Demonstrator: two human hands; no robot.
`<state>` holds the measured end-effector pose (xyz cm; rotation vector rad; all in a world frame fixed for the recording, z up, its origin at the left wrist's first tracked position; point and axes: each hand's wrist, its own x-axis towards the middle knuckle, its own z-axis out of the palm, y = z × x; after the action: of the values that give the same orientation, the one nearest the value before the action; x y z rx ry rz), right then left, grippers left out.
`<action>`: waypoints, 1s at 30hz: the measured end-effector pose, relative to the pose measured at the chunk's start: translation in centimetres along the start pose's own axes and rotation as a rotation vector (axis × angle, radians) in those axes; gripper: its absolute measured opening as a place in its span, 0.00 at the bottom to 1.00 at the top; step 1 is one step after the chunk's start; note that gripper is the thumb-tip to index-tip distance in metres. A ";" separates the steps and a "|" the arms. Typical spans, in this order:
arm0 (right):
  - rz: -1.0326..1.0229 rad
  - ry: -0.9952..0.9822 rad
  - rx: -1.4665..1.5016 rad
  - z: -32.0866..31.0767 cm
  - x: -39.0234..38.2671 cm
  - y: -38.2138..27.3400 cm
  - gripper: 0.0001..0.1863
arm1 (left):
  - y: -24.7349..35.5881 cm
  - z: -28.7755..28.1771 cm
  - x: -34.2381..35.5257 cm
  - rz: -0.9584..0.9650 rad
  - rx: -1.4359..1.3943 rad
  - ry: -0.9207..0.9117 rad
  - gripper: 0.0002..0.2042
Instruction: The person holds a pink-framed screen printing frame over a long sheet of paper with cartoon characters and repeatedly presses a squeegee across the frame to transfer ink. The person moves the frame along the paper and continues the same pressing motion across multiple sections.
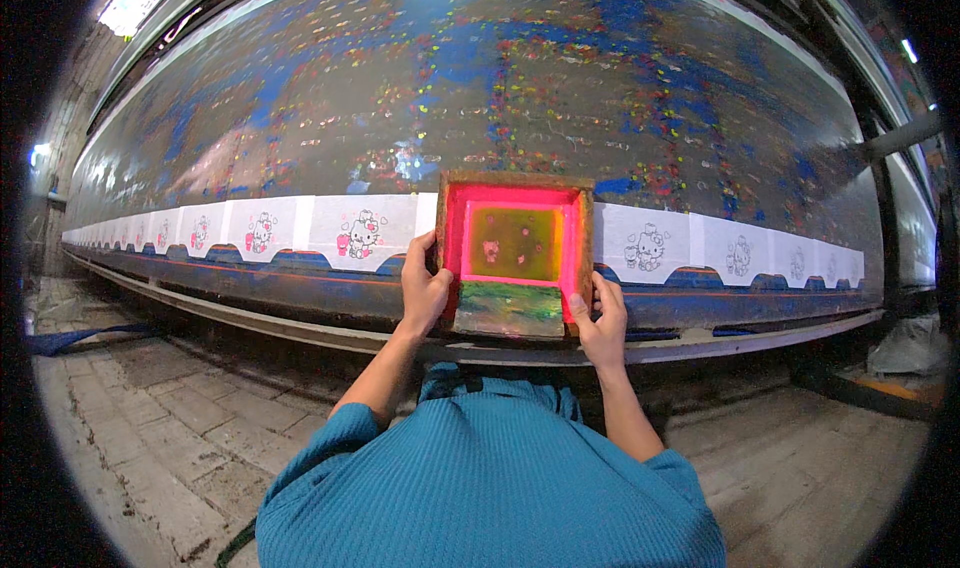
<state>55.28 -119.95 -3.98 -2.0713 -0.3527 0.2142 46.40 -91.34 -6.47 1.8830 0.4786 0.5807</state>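
A wooden screen-printing frame (445,218) lies over the row of white cloth pieces, with bright pink ink along its inner edges, a yellow-green mesh and a green-smeared panel at the bottom. My left hand (423,286) grips its left side, fingers wrapped round the wood; my right hand (598,318) grips the right side the same way. The white pieces (365,223) carry cartoon figures: those left of the frame show pink and dark printing, those right of it (650,228) show dark outlines without pink.
A long dark table (330,128), speckled with blue, red and yellow paint, stretches across the view, with a metal rail (710,346) along its near edge. A metal bar (900,138) juts in at the right, above a plastic-covered object (900,348). Blue cloth (80,338) shows at lower left.
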 end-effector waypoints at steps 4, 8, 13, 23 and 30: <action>0.045 -0.025 0.093 -0.4 0.1 0.8 0.32 | 0.4 0.2 0.0 -0.077 -0.004 0.019 0.28; 0.010 -0.072 0.131 -0.9 -0.3 1.2 0.33 | 0.7 -0.2 0.0 -0.176 -0.090 0.034 0.29; -0.089 -0.132 0.077 -1.9 -0.5 1.2 0.34 | 0.9 -0.5 -0.3 -0.241 -0.140 0.099 0.28; -0.109 -0.119 0.098 -1.7 -0.4 1.5 0.32 | 0.4 -0.7 -0.2 -0.263 -0.084 0.129 0.27; -0.069 -0.123 0.134 -1.4 -0.3 1.9 0.30 | 1.3 -0.9 0.1 -0.318 -0.169 0.103 0.28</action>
<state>55.78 -122.14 -4.94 -1.9151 -0.4719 0.3164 46.02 -91.11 -4.95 1.5811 0.7557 0.4899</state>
